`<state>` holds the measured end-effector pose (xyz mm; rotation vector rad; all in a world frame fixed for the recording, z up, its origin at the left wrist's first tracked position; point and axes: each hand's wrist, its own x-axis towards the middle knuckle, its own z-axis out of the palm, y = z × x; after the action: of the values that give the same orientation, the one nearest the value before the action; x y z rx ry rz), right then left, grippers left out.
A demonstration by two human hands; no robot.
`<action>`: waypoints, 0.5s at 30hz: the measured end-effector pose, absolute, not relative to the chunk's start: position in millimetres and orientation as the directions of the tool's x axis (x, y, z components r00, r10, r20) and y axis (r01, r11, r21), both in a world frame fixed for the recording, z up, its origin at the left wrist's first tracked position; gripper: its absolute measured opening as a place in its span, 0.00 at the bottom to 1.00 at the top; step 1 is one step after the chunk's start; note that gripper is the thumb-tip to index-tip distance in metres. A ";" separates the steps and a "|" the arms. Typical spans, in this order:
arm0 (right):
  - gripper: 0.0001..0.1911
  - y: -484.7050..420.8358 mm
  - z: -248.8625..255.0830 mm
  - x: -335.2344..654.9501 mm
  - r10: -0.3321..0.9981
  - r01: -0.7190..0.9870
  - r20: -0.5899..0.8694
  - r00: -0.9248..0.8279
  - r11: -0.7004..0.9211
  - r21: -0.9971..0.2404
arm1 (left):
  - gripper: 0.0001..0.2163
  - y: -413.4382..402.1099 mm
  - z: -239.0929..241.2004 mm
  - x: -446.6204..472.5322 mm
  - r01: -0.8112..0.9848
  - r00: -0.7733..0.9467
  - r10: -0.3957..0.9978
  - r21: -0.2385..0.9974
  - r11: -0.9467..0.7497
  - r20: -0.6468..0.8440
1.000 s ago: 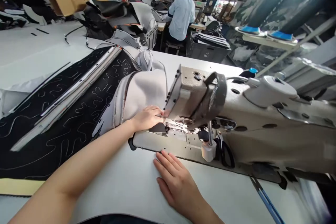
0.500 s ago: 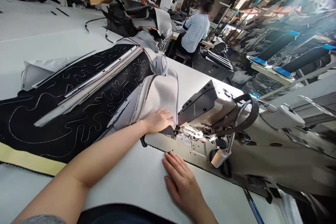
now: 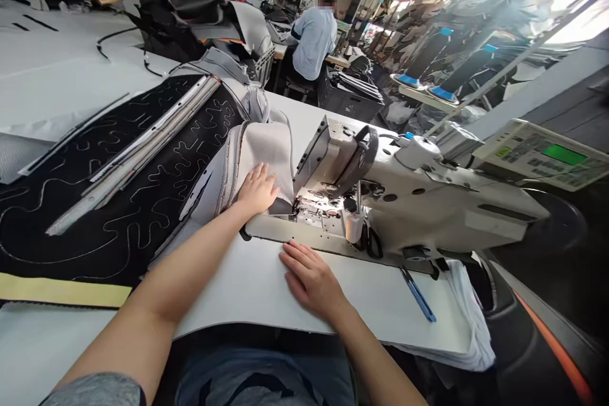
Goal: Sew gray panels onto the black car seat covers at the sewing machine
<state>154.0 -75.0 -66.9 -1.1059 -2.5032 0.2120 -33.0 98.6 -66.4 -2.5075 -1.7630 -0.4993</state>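
Note:
My left hand (image 3: 258, 189) lies flat on a pale grey mesh fabric panel (image 3: 262, 162), pressing it beside the sewing machine's needle area. The panel's dark lower corner (image 3: 280, 206) reaches under the machine head, and the needle is hidden among the bright metal parts. My right hand (image 3: 311, 279) rests flat and holds nothing on the white table (image 3: 238, 292), just in front of the industrial sewing machine (image 3: 419, 184). A black panel quilted with wavy stitching (image 3: 118, 222) spreads out to the left of my left forearm.
Black-handled scissors (image 3: 373, 243) sit by the machine's thread cone. A blue-handled tool (image 3: 417, 295) and a white cloth (image 3: 469, 317) lie at the right. A green-screened control panel (image 3: 542, 155) stands beyond the machine. A co-worker (image 3: 313, 38) sits sewing at the far table.
The whole view has swung, showing more of the machine and my lap. My left hand has turned, its fingers now pointing away from me rather than toward the needle. My right hand stays flat.

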 end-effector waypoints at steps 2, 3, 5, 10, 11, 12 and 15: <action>0.18 -77.0 -67.8 154.6 0.744 0.686 0.309 -0.592 0.667 -0.291 | 0.25 96.9 -66.0 -35.6 0.928 0.301 0.912 0.133 -0.347 0.279; 0.18 -78.5 -68.3 155.2 0.748 0.692 0.321 -0.581 0.661 -0.289 | 0.26 95.6 -65.4 -41.6 0.929 0.302 0.911 0.127 -0.347 0.279; 0.17 -82.6 -69.4 156.6 0.754 0.703 0.354 -0.554 0.651 -0.286 | 0.27 91.6 -63.9 -65.1 0.937 0.294 0.922 0.112 -0.330 0.253; 0.15 -89.1 -72.7 159.0 0.753 0.722 0.443 -0.488 0.633 -0.280 | 0.25 63.8 -60.2 -163.3 0.929 0.342 0.918 0.073 -0.362 0.198; 0.15 -88.1 -73.8 158.9 0.754 0.727 0.449 -0.479 0.627 -0.279 | 0.25 55.6 -60.2 -180.2 0.923 0.360 0.911 0.066 -0.380 0.203; 0.15 -86.5 -75.0 158.4 0.757 0.732 0.454 -0.471 0.622 -0.278 | 0.24 47.5 -60.8 -193.9 0.917 0.375 0.904 0.062 -0.395 0.208; 0.14 -81.4 -76.2 154.0 0.754 0.737 0.465 -0.463 0.619 -0.271 | 0.22 29.5 -64.5 -216.4 0.902 0.406 0.887 0.061 -0.428 0.221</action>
<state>154.0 -81.4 -76.2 -1.1689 -2.2930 0.0421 -216.4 29.5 -64.5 -2.5764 -1.6422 -0.3397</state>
